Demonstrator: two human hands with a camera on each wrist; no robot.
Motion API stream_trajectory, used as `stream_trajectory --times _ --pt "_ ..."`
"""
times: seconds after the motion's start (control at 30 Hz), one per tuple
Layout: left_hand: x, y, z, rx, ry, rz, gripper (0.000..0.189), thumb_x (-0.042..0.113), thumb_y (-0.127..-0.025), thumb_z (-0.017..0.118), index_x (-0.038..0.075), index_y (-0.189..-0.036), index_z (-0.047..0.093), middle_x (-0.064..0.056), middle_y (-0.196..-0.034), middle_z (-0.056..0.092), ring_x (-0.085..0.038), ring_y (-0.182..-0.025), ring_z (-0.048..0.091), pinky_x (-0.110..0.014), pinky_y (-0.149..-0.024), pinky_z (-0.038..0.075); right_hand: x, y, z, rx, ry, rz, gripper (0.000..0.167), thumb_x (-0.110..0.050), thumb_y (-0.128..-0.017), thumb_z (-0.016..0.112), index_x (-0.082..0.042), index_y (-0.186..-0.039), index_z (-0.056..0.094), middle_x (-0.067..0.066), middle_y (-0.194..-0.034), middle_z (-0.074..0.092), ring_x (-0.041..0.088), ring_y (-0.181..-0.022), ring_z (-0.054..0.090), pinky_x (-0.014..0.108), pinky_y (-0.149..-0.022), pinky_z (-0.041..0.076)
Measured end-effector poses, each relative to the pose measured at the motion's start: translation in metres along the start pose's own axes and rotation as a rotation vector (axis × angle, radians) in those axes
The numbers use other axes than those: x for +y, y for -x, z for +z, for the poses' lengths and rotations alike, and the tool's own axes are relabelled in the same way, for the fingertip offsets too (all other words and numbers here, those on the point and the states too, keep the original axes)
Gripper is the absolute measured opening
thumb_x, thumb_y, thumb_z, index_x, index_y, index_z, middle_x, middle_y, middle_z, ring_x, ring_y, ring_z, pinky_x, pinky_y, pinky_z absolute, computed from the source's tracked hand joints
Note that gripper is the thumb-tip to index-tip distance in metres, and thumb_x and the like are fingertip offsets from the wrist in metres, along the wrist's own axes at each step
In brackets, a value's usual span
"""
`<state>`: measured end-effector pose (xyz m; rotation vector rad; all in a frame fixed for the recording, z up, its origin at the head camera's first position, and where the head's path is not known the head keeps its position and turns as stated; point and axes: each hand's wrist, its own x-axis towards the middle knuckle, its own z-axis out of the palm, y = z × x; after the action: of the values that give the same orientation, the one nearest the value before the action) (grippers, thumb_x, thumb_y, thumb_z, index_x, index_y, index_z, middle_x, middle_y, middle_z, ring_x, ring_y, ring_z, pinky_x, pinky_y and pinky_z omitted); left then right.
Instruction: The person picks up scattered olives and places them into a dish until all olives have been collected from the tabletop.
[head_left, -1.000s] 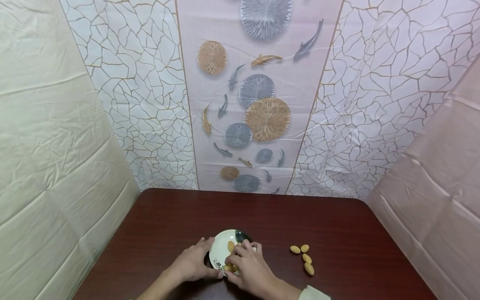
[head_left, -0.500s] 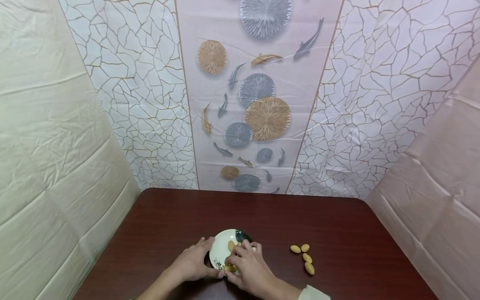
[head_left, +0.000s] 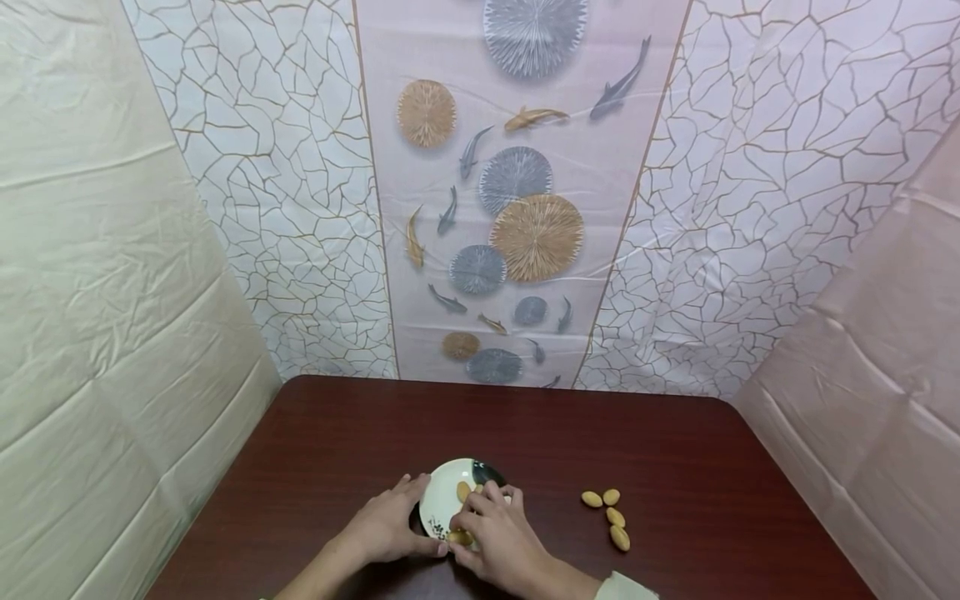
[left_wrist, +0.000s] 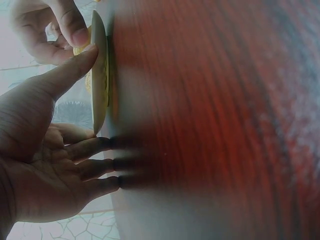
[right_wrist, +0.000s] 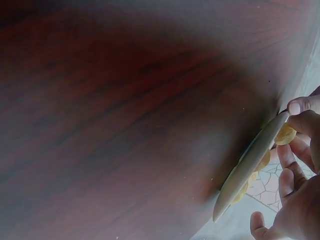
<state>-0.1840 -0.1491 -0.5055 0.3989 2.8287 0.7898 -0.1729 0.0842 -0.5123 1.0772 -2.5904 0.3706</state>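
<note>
A small round plate [head_left: 437,502], white with a dark patch and a printed sprig, lies on the table. My left hand [head_left: 386,523] holds its left side, thumb at the near rim and index finger at the far rim; the other fingertips reach down to the tabletop. Over the plate's right half, my right hand [head_left: 501,535] bends its fingers and pinches a yellow-brown oval nut [right_wrist: 285,134] between thumb and finger. Another such nut [head_left: 463,491] shows near the plate's middle. More of them sit on the plate, partly hidden by the right hand.
Several similar loose nuts [head_left: 616,517] lie in a short line on the dark red wooden table [head_left: 360,433], right of the plate. Patterned cloth [head_left: 480,333] hangs behind the table, and plain cloth flanks both sides.
</note>
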Motion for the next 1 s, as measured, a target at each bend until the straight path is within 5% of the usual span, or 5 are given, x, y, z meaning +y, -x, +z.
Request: stream_trajectory --times 1.0 --pt "-0.0007 0.0007 -0.0015 -0.011 0.011 -0.014 0.117 0.060 -0.078 0.096 0.002 -0.167 0.045 -0.026 -0.170 0.049 -0.060 -0.154 0.045 -0.081 -0.118 0.041 0.0029 0.0010 0.0033 0.004 -0.007 0.017 0.011 -0.037 -0.096 0.087 -0.029 -0.102 0.082 -0.016 -0.099 0.067 0.006 -0.096 0.046 0.054 -0.095 0.048"
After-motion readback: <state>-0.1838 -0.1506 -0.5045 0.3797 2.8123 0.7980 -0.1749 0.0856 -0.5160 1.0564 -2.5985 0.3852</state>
